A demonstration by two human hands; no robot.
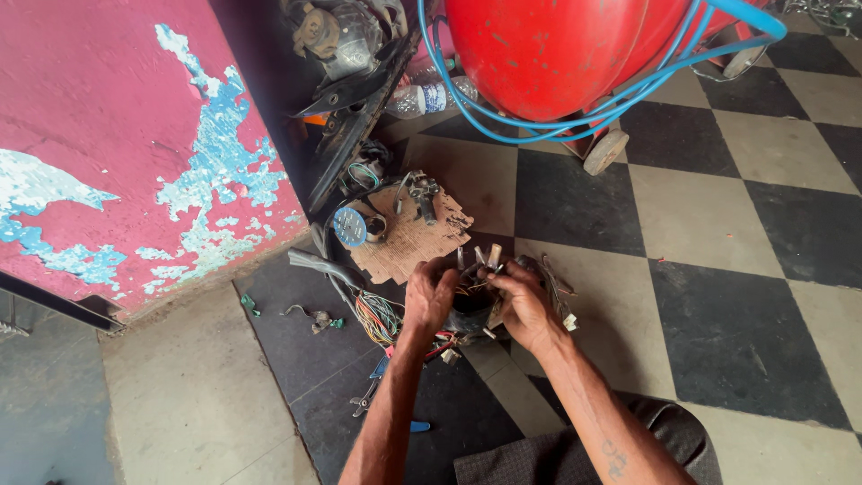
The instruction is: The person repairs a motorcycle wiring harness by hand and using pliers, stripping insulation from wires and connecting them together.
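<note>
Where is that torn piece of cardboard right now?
The cardboard lies on the checkered floor just beyond both hands, below the red tank.

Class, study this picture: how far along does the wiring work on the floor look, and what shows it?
Midway, it seems. Done: loose parts lie on the cardboard, and a wire bundle is spread beside it. In hand: the left hand and right hand both grip a dark wired part. Left: bare wire ends stick up unjoined; pliers lie idle.

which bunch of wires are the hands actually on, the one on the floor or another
The dark wire bundle with pale connector plugs, gripped between left hand and right hand; the multicoloured loose wires lie untouched beside the left wrist.
</note>
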